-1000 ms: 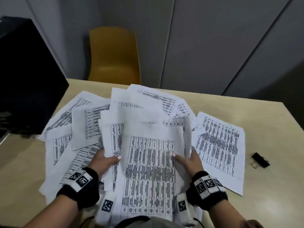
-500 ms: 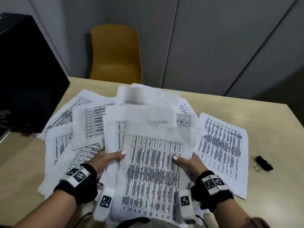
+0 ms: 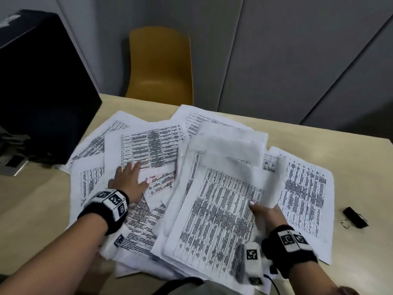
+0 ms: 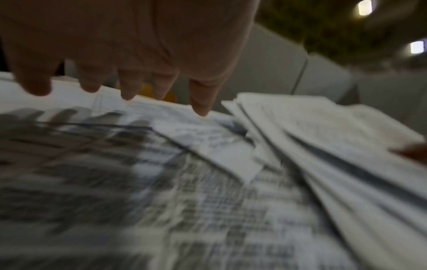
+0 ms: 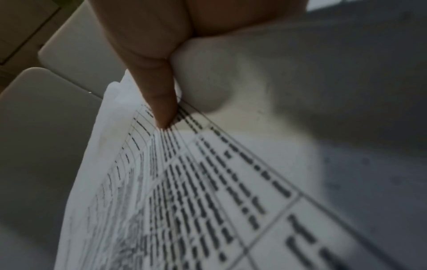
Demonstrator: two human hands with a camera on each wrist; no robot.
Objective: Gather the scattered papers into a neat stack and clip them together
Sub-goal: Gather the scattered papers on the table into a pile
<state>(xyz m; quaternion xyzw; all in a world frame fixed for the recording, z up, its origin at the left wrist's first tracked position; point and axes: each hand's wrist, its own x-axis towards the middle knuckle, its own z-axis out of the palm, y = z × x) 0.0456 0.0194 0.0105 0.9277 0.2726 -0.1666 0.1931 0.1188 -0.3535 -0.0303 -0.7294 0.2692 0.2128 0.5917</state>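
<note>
The right hand (image 3: 268,215) pinches a gathered bundle of papers (image 3: 214,222) at its edge, thumb on the top sheet and fingers curled beneath; in the right wrist view the thumb (image 5: 159,102) presses the printed page. This bundle lies on the table (image 3: 350,167), on top of the other scattered sheets (image 3: 148,145). Beside the bundle, the left hand (image 3: 127,182) rests flat on those loose sheets, fingers (image 4: 127,87) straight and spread apart. A black binder clip (image 3: 355,217) lies on the table beyond the bundle's other side, well apart from it.
</note>
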